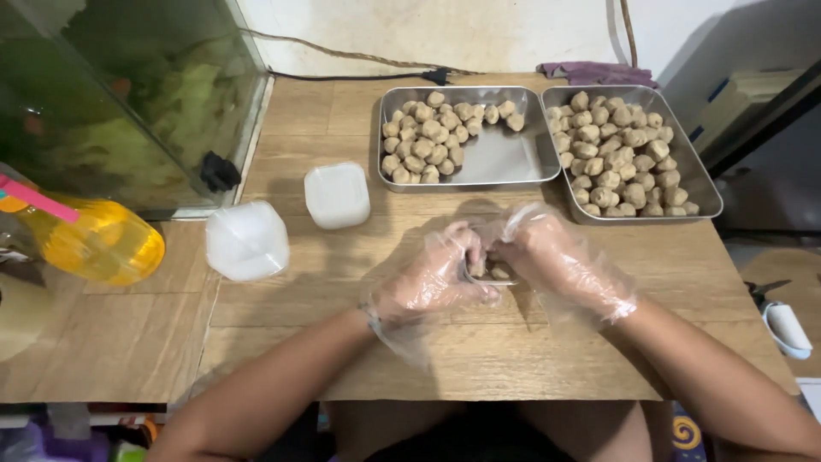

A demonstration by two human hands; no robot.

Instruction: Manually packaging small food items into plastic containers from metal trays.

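Two gloved hands met at the near centre of the wooden table [342,342]. The left hand [436,278] and right hand [552,257] had fingers curled together around a small brown ball [489,270], pinched between both sets of fingertips, equally near each. Its long axis could not be told. Two steel trays [513,158] of similar balls lay beyond, farther away.

I see two white, squarish plastic containers on the wooden table: one [337,194] just left of the metal trays, the other [246,240] nearer the table's left edge. A yellow bottle [98,244] lies on its side at far left, below the glass tank.
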